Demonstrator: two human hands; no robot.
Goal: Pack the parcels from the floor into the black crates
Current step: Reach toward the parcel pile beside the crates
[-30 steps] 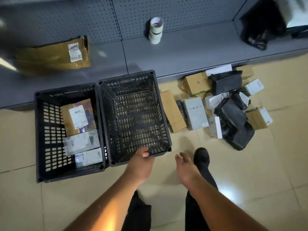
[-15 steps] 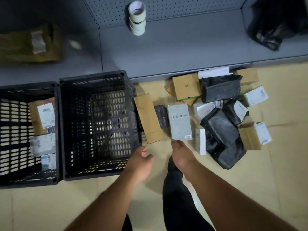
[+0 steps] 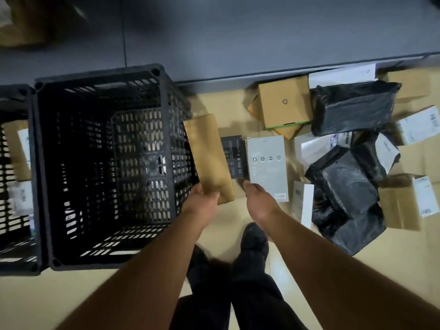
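1. Reaching down side by side, the left hand (image 3: 202, 206) is touching the near end of a long tan kraft parcel (image 3: 209, 156); its fingers are hidden behind the hand, so whether they are pinching it cannot be told.
2. The right hand (image 3: 259, 203) is touching the near left corner of a flat grey box (image 3: 267, 166), its fingers hidden too.
3. A small black box (image 3: 233, 157) is lying wedged between these two parcels.
4. The tan parcel is leaning against the slotted plastic wall of the empty black crate (image 3: 107, 163); a second crate (image 3: 14, 177), touching it on the left, is holding labelled parcels.
5. Glossy black poly bags (image 3: 345, 186) and cardboard boxes (image 3: 284, 101) are crowding the tiled floor (image 3: 357, 270) to the right, along the grey shelf edge (image 3: 262, 44).
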